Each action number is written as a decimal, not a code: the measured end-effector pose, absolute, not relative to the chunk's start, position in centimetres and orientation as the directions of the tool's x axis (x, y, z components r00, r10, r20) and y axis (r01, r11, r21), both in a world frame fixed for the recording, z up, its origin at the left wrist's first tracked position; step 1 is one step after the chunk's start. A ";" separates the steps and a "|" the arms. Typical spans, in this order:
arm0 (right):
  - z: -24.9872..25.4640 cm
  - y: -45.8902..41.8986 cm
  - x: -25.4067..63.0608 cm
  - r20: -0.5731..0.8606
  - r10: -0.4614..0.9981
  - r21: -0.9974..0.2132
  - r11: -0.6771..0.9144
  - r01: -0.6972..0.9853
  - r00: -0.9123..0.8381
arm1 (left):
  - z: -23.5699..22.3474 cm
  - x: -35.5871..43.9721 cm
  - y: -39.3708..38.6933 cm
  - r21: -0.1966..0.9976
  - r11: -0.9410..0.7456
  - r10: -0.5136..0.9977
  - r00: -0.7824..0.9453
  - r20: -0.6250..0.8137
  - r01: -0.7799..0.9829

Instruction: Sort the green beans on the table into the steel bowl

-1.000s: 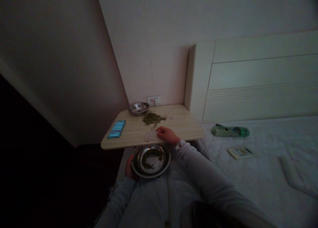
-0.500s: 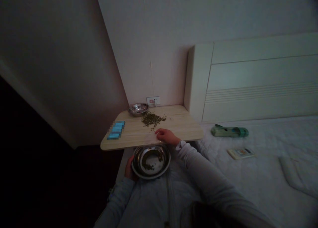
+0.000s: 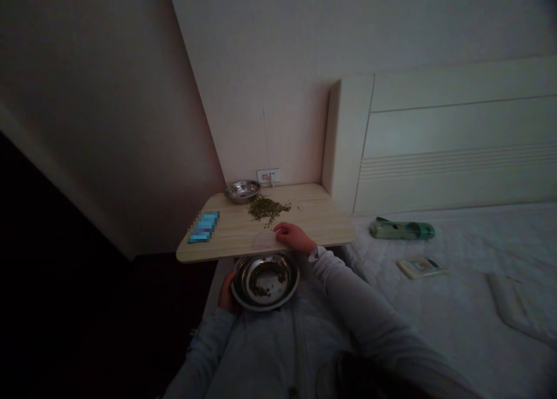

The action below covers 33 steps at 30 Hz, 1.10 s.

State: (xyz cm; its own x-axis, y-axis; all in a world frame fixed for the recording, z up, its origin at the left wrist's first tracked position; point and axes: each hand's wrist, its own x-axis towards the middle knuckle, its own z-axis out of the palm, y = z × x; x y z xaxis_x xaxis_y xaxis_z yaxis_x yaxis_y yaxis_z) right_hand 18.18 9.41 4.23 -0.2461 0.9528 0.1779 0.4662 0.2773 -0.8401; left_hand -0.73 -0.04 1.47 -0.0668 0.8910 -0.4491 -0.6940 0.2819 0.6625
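Observation:
My right hand [image 3: 295, 238] rests at the near edge of a light wooden tabletop [image 3: 315, 210], its fingers shut on a translucent plastic sheet [image 3: 264, 240]. Just ahead lies a pile of dark green dried leaves [image 3: 266, 209]. Below the edge, my left hand [image 3: 227, 293] grips the rim of a steel bowl [image 3: 264, 281] held against my body. Some green leaves lie inside that bowl. A smaller steel bowl [image 3: 242, 191] stands at the table's back corner.
A blurred blue flat object [image 3: 203, 227] lies at the table's left end. A wall socket [image 3: 267, 176] sits above the back edge. To the right, a white bed holds a green bottle [image 3: 402, 230], a small packet [image 3: 421, 267] and a white cloth [image 3: 509, 303].
The view has shifted slightly. My right hand and the translucent sheet stay near the table edge, and the lower bowl stays in my left hand.

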 end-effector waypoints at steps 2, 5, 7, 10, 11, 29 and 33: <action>4.2 9.4 18.1 0.195 0.960 -0.850 0.268 0.454 -0.202 | 1.3 -0.8 0.1 0.667 0.290 0.899 -0.043 -0.435 -0.687; 4.1 9.7 18.2 0.221 0.967 -0.889 0.254 0.382 -0.129 | 0.9 -0.9 0.3 0.673 0.303 0.904 -0.021 -0.427 -0.675; 3.9 10.1 18.5 0.238 0.970 -0.939 0.245 0.243 -0.060 | 0.7 -0.9 0.4 0.681 0.299 0.904 -0.031 -0.427 -0.668; 3.7 10.9 19.4 0.208 0.973 -0.975 0.214 -0.057 0.100 | 0.4 -1.0 0.5 0.695 0.289 0.906 -0.047 -0.421 -0.659; 3.6 11.2 19.7 0.179 0.972 -0.967 0.202 -0.154 0.151 | 0.3 -1.1 0.5 0.697 0.284 0.908 -0.050 -0.417 -0.658; 3.5 11.2 20.0 0.115 0.971 -0.951 0.168 -0.259 0.208 | 1.2 -0.8 0.0 0.688 0.306 0.912 -0.005 -0.411 -0.658; 3.4 10.9 19.7 0.182 0.974 -0.977 0.195 -0.091 0.133 | 0.6 -1.0 0.2 0.694 0.296 0.919 -0.004 -0.395 -0.656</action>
State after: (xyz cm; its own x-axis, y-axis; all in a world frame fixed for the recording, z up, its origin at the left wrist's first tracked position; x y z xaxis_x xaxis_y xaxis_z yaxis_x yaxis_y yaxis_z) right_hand 19.66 10.92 3.44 0.1327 0.9743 0.1822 -0.0914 0.1951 -0.9765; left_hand -0.96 0.17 0.59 -0.0035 0.9187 -0.3949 -0.6558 0.2960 0.6945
